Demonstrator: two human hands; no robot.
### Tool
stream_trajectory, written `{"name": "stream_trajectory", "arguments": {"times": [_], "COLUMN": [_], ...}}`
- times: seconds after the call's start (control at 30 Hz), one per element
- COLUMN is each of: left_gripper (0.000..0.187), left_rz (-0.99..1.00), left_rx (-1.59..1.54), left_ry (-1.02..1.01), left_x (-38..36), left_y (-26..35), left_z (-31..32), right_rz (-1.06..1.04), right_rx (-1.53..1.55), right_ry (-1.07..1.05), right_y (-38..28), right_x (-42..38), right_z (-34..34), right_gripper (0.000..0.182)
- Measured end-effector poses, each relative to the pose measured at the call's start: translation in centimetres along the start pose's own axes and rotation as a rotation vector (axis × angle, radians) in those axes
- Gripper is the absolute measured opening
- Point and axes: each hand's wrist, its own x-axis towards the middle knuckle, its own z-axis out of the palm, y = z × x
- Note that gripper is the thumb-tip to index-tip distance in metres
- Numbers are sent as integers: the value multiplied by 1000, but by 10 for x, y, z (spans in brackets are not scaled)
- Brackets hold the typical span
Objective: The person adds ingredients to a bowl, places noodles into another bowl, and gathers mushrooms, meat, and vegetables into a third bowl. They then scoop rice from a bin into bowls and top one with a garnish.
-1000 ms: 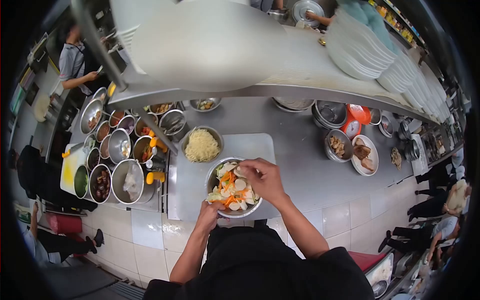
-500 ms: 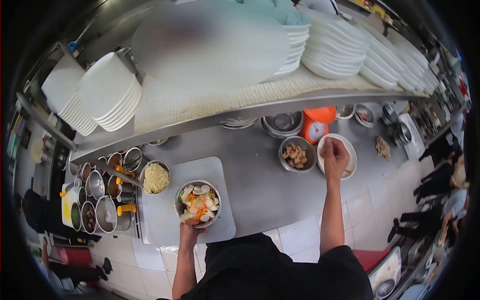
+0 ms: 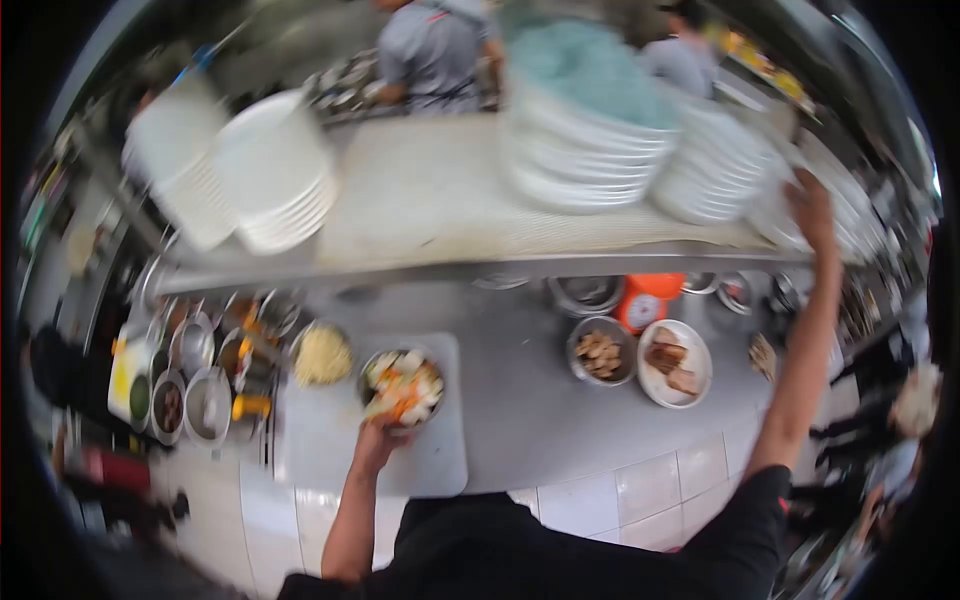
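Note:
My left hand [image 3: 376,440] grips the near rim of a metal bowl [image 3: 441,392] on the white cutting board [image 3: 455,450]. Mixed cut vegetables [image 3: 402,385], pale, green and orange, fill that bowl. My right hand [image 3: 812,208] is raised to the shelf at the right, against a stack of white plates [image 3: 775,212]; motion blur hides what its fingers do. Below and left of that arm stands a white dish [image 3: 703,382] with pieces of cooked meat [image 3: 668,355]. Beside it is a metal bowl of brown chunks [image 3: 600,356].
Tall stacks of white dishes [image 3: 275,175] line the overhead shelf [image 3: 420,200]. An orange scale [image 3: 645,300] stands behind the meat dish. Noodles [image 3: 322,356] in a bowl and several metal containers [image 3: 192,345] sit at the left. A person in grey [image 3: 435,60] works beyond the shelf.
My right hand has left the white dish and risen right to the plate stacks; pieces of meat now show in the dish. My left hand still grips the bowl. The camera view has tilted up.

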Motion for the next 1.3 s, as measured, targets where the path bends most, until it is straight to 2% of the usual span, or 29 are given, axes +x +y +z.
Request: {"name": "stream_trajectory", "arguments": {"times": [0.03,0.07,0.13,0.2,0.23,0.3,0.33,0.37,0.47,0.53,0.63,0.7,0.77,0.83,0.9,1.0,1.1,1.17,1.2,1.23,1.3], "left_gripper": [40,37,35,35,35,35,35,35,35,36,37,34,32,29,28,31,35,34,33,32,32], "left_rz": [-68,-101,-130,-108,-102,-84,-92,-107,-58,-49,-26,-10,-17,-32,-39,-18,60,145,133,125,135], "left_rx": [18,49,-9,-42,-39,-107,-54,1,41,34,21,51,72,83,71,90,122,184,175,163,184], "left_ry": [14,42,33,36,7,42,37,31,43,47,45,79,100,136,163,192,227,214,213,217,186], "left_x": [2,-1,-5,-9,-10,-9,-8,-7,-4,-3,-3,-7,-11,-19,-40,-70,-88,-89,-89,-86,-79], "left_y": [-1,3,5,9,10,9,11,12,13,11,12,15,17,24,42,73,101,113,120,126,129], "left_z": [-5,-2,-4,-4,-2,-4,-3,-2,-1,0,-2,-1,-5,0,1,2,1,-1,0,2,6], "right_rz": [-26,28,-37,-38,-24,23,4,-36,-48,-110,-189,-121,48,144,134,-109,-502,-315,-283,-272,-343], "right_rx": [52,191,129,245,241,272,251,278,8,-124,-451,-242,137,36,45,247,618,1070,1005,1032,1161], "right_ry": [-38,-196,-210,-221,-250,-177,-445,-441,-72,57,253,252,229,236,247,133,-212,-469,-624,-660,-641], "right_y": [8,37,41,41,52,93,109,105,92,104,-27,-67,-85,-90,-102,-129,-160,-252,-293,-326,-374], "right_x": [5,19,28,33,37,47,61,65,57,61,26,-3,-43,-84,-125,-177,-219,-229,-227,-232,-259], "right_z": [-6,-2,-11,-20,-21,-7,-15,-13,-14,-28,-122,-168,-207,-243,-254,-216,-127,-75,-60,-41,9], "right_gripper": [30,29,26,21,19,20,27,27,42,49,66,69,75,49,47,45,43,52,40,29,26]}}
